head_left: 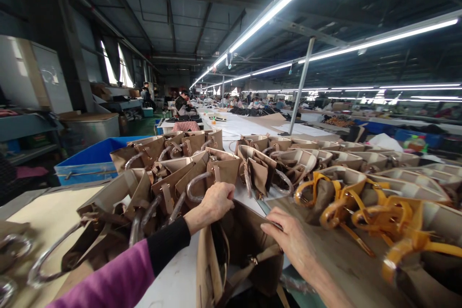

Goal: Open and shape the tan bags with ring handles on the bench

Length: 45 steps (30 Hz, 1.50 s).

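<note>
A brown handbag stands right in front of me, its top facing up and its inside dark. My left hand is closed at the far left corner of its rim; the fingertips are turned away from view. At the rim's right side, my right hand pinches the edge between thumb and fingers. Beyond my left hand, a tan handbag with a plastic-wrapped handle stands among several similar ones. Handbags with yellow handles are nearest on the right.
Rows of tan handbags crowd the long table. A blue bin stands at the left, beside pale board. A metal post rises behind the bags. Farther back, a person sits by the white tabletop.
</note>
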Tool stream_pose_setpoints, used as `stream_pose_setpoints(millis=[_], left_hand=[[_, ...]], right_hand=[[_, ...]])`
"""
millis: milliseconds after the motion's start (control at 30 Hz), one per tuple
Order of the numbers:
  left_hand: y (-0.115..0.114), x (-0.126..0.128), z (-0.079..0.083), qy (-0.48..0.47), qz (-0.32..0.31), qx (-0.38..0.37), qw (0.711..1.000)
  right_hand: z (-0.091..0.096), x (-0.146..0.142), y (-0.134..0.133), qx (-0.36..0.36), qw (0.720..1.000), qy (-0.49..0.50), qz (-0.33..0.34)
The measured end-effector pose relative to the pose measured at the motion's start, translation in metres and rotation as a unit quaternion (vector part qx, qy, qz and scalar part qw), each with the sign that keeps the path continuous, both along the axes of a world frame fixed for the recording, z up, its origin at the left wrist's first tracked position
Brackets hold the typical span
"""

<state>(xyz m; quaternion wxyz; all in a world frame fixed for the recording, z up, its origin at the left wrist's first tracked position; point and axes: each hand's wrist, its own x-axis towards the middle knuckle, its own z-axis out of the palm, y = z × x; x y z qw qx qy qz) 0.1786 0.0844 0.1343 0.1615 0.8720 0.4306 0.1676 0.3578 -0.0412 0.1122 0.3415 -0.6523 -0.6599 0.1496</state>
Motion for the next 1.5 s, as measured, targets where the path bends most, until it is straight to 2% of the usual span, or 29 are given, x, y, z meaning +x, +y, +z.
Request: stream_pose_setpoints(millis=[233, 300, 400, 500, 600, 700, 833, 967, 1167, 1333, 1500], left_hand=[[-0.001, -0.003, 0.007, -0.030, -0.020, -0.022, 0.999], [0.002, -0.005, 0.007, -0.043, -0.052, -0.059, 0.996], [0.009, -0.009, 0.002, -0.088, -0.103, -0.154, 0.979], [0.016, -0.013, -0.004, -0.111, -0.118, -0.197, 0.967], [0.016, -0.015, -0.005, -0.117, -0.123, -0.205, 0.964], [0.014, -0.016, -0.003, -0.123, -0.126, -0.212, 0.961], [0.014, -0.016, -0.003, -0.126, -0.136, -0.218, 0.958], [0.018, -0.017, -0.006, -0.127, -0.149, -0.227, 0.954], [0.020, -0.021, -0.005, -0.132, -0.152, -0.230, 0.952], [0.018, -0.018, -0.005, -0.136, -0.145, -0.208, 0.958], [0.015, -0.015, -0.008, -0.127, -0.139, -0.180, 0.965]], right_hand=[[0.000, 0.009, -0.001, -0.025, 0.998, 0.049, 0.008], [0.001, 0.009, -0.002, -0.031, 0.997, 0.067, 0.014], [0.001, 0.008, -0.004, -0.022, 0.996, 0.087, 0.016], [-0.001, 0.007, -0.003, -0.019, 0.996, 0.089, 0.012], [0.002, 0.002, -0.001, -0.024, 0.999, 0.037, -0.021], [0.013, -0.008, 0.001, -0.029, 0.998, -0.045, -0.034], [0.028, -0.024, 0.008, -0.084, 0.990, -0.108, -0.037], [0.032, -0.031, 0.022, -0.114, 0.980, -0.152, -0.051], [0.028, -0.034, 0.046, -0.136, 0.983, -0.120, 0.015], [0.021, -0.040, 0.059, -0.137, 0.984, -0.113, 0.005], [0.023, -0.048, 0.048, -0.102, 0.987, -0.122, -0.021]])
